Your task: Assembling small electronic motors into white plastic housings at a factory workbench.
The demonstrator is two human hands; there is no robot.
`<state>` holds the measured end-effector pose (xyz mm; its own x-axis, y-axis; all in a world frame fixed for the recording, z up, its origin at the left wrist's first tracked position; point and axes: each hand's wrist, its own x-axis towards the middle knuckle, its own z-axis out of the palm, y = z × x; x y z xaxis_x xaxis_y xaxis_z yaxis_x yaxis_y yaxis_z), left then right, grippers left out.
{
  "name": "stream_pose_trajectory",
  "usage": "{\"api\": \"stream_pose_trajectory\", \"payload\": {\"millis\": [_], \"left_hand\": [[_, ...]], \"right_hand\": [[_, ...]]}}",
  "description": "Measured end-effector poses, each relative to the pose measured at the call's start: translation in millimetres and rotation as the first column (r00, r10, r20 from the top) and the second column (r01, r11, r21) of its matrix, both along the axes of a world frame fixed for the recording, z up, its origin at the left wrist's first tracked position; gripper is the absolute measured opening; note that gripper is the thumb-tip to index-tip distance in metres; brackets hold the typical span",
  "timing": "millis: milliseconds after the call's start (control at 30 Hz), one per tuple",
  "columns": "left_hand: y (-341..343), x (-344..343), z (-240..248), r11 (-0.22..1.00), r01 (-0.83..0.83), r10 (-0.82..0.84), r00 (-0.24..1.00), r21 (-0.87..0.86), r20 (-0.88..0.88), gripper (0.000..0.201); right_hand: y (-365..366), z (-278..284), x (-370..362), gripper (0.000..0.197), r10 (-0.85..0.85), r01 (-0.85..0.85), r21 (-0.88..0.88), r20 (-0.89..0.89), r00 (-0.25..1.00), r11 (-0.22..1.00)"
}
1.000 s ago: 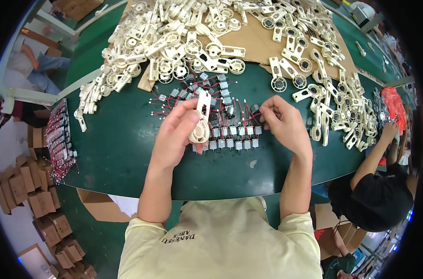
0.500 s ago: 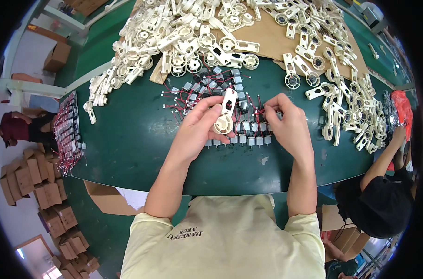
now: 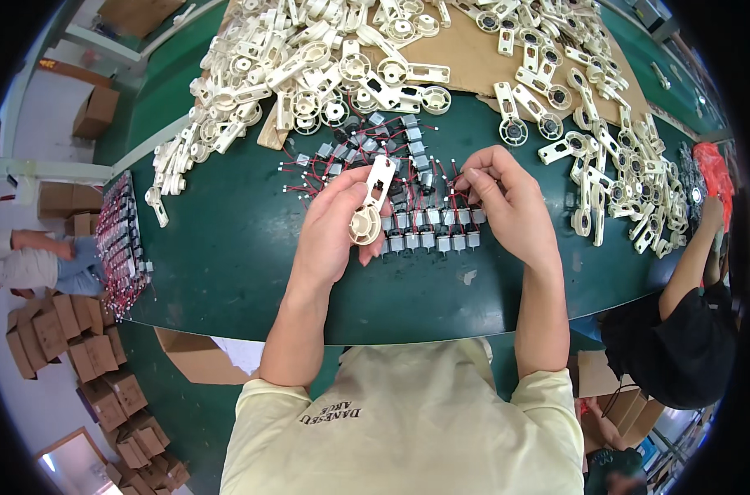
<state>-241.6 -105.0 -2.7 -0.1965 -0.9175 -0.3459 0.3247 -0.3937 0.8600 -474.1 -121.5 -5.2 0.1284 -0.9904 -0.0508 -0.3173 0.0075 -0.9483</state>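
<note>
My left hand [image 3: 325,224] is closed around a cream plastic housing [image 3: 376,195], which has a round spoked ring at its lower end and a slotted handle pointing up. Just right of it, my right hand [image 3: 511,202] has its thumb and fingers pinched together beside thin red wires [image 3: 453,183]; whether a wire is between the fingertips I cannot make out. Small silver motors [image 3: 428,241] with red leads stand in rows on the green table between and below my hands. More motors [image 3: 342,153] lie loosely heaped beyond my left hand.
A large heap of cream housings [image 3: 309,66] covers cardboard [image 3: 465,66] at the back. Housings with dark centres [image 3: 593,165] lie at the right. A stack of wired motors [image 3: 121,247] sits at the left edge. A co-worker in black [image 3: 672,346] is at the right.
My left hand has shifted slightly left with the housing. My right hand's fingers have moved a little left and up near the red wires. A different person appears at the far left.
</note>
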Motion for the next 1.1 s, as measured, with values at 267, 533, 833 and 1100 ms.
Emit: {"api": "stream_pose_trajectory", "payload": {"millis": [267,533,833,1100], "left_hand": [[1,2,-2,0.993,0.116,-0.12,0.975,-0.034,-0.187,0.041],[2,-2,-12,0.983,0.108,-0.141,0.963,-0.151,-0.228,0.039],[2,-7,-7,0.988,0.128,-0.138,0.984,-0.089,-0.112,0.03],[5,-4,-8,0.93,0.29,-0.349,0.89,-0.226,-0.294,0.031]], "right_hand": [[4,3,9,0.013,0.055,-0.072,0.045,0.298,0.953,0.996],[8,13,15,0.016,-0.107,0.094,-0.134,-0.096,0.99,0.986],[3,11,0,0.015,-0.032,0.026,-0.058,-0.107,0.994,0.998],[9,1,30,0.017,0.159,-0.128,-0.265,0.099,0.982,0.956]]}}
